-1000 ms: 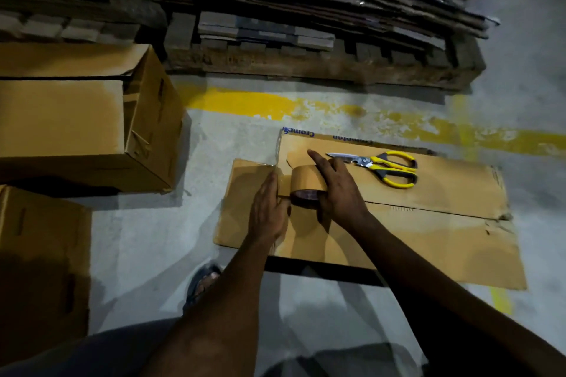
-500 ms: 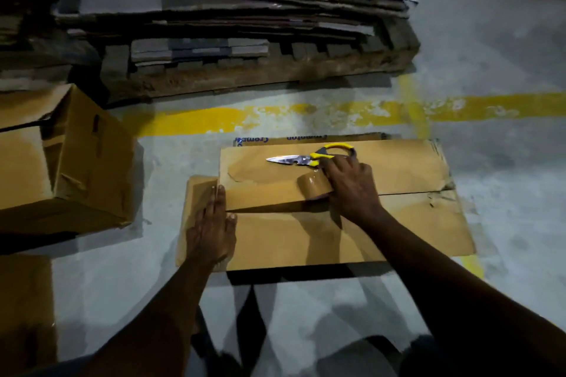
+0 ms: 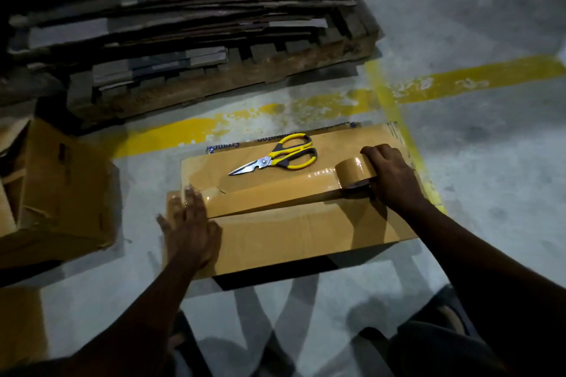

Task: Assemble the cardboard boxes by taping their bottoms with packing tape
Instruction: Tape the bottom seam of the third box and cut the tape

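The brown box sits mid-floor, with glossy tape along its seam. My left hand presses flat at its 9 o'clock end; my right hand grips the tape roll at 3 o'clock.

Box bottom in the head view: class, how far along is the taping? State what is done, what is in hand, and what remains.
Done: a tape strip covers most of the seam on the box. In hand: the left hand presses the strip's start flat; the right hand grips the tape roll near the right edge. Left: cut with the scissors lying on the box; flattened cartons wait on the pallet.
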{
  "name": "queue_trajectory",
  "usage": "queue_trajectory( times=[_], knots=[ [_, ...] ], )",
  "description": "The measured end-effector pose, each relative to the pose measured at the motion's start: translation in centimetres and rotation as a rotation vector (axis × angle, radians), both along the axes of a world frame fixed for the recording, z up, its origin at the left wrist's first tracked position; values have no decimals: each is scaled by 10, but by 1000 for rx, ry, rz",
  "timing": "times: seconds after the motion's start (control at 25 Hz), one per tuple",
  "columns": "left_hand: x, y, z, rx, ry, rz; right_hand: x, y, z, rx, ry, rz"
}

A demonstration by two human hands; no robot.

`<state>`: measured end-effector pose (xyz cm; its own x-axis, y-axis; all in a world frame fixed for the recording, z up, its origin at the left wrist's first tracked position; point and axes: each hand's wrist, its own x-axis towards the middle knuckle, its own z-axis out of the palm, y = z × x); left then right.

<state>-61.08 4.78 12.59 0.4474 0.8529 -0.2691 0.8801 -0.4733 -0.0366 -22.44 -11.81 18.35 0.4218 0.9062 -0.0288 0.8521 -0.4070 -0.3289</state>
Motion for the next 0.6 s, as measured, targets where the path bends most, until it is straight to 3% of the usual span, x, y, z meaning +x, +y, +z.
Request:
queue_trajectory(
  times=[0.12, 0.32, 0.48, 0.6],
  knots=[
    [48, -17, 3, -56, -8, -62, 3, 5, -4, 40, -25, 20],
    [100, -49, 4, -105, -70, 141, 0, 14, -8, 82, -60, 6],
    [123, -69, 2, -102, -77, 4, 0, 13, -16, 55, -74, -44],
    [146, -85, 1, -124, -103, -146, 1, 12, -22, 78, 46, -70]
  ],
)
